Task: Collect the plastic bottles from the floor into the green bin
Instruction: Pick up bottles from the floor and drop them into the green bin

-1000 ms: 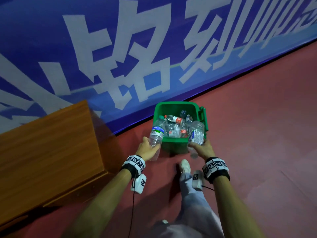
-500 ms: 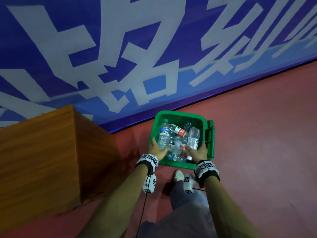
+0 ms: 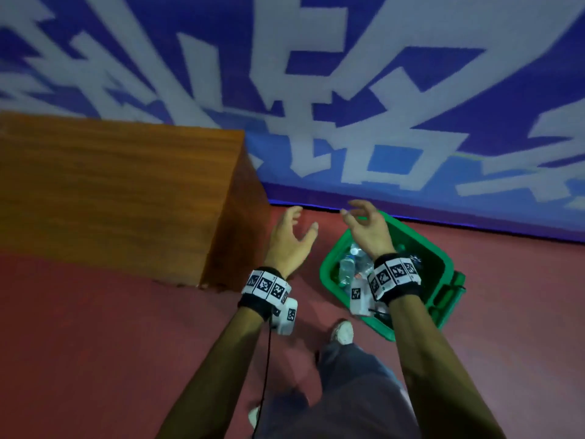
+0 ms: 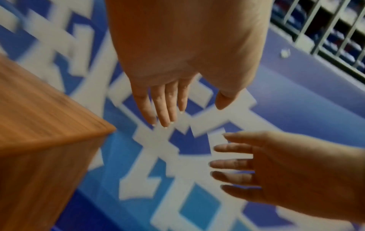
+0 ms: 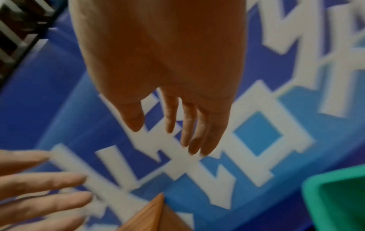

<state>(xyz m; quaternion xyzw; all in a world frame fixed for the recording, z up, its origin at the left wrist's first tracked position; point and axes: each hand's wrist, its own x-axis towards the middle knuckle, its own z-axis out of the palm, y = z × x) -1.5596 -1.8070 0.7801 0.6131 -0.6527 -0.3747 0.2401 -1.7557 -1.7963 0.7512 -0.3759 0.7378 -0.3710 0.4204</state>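
— How far along is the collecting?

— The green bin (image 3: 441, 264) on the red floor (image 3: 95, 327) holds a heap of clear plastic bottles (image 3: 349, 264), so that part looks done. No bottle lies on the stretch of floor in view — whether more wait elsewhere I cannot tell.

— How many bottles in the bin?

— Several, but the right forearm covers part of the heap and the bottles overlap, so I can't give an exact count. One bin, at any rate.

— And the hands?

— Two, both empty. The left hand (image 3: 289, 239) hovers just left of the bin, fingers apart and loosely bent, gripping nothing. The right hand (image 3: 368, 231) hangs over the bin's far rim, fingers spread, also holding nothing. The wrist views show the same: splayed fingers against the banner.

— What else is near the bin?

— One wooden cabinet (image 3: 126, 198) stands left of the bin, and one blue banner (image 3: 380, 90) with white characters runs right behind it. One shoe (image 3: 342, 331) shows at the bin's near corner.
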